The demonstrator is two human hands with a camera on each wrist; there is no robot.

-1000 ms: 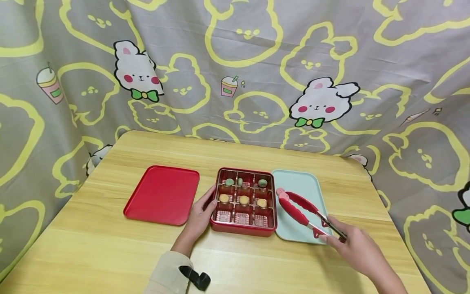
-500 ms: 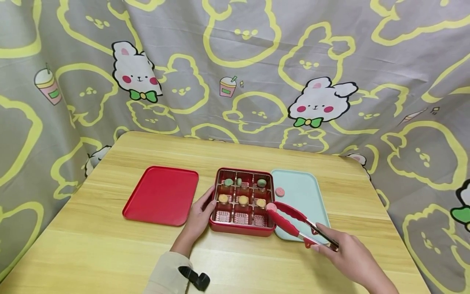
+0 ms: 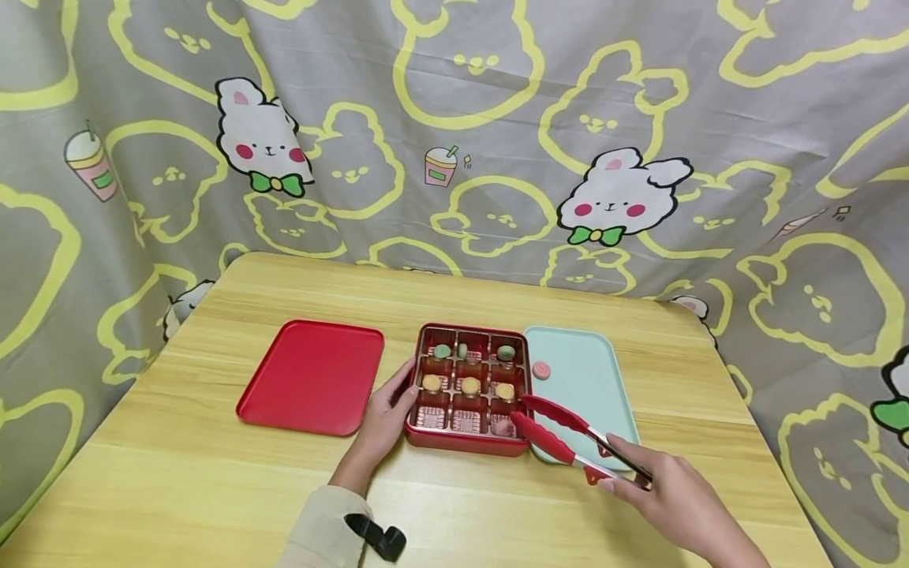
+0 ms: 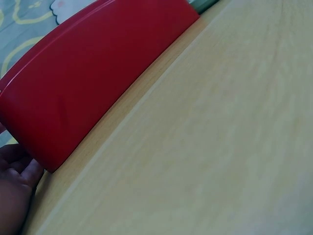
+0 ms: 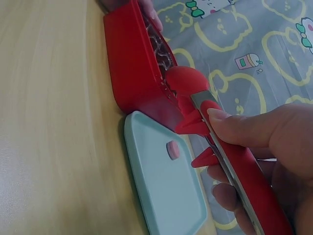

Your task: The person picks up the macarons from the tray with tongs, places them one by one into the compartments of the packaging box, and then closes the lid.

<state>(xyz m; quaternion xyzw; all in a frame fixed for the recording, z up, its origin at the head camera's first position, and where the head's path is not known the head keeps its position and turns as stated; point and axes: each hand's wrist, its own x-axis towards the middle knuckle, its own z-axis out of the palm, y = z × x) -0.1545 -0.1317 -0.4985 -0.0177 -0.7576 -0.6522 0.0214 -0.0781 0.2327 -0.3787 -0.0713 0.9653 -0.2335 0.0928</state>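
Note:
My left hand (image 3: 387,406) holds the left side of a red box (image 3: 469,443) with a divided insert. In the left wrist view, fingers (image 4: 19,169) touch the box's corner. My right hand (image 3: 671,493) grips red-tipped tongs (image 3: 561,434), whose tips stand apart at the box's front right corner. A pink macaron-like disc (image 3: 503,427) lies in the front right compartment, just beside the tongs. Yellow discs (image 3: 470,386) occupy the middle row and green ones (image 3: 506,353) the back row. Another pink disc (image 5: 173,150) lies on the pale blue tray (image 5: 171,196).
A red lid or tray (image 3: 312,377) lies flat to the left of the box. The tray at the right sits against the box's right side. Wooden tabletop (image 3: 454,505) extends in front, and a patterned curtain (image 3: 369,158) hangs behind and at both sides.
The tongs carried a pink disc from the pale blue tray leftward to the box and released it into the front right compartment. My left hand stayed on the box.

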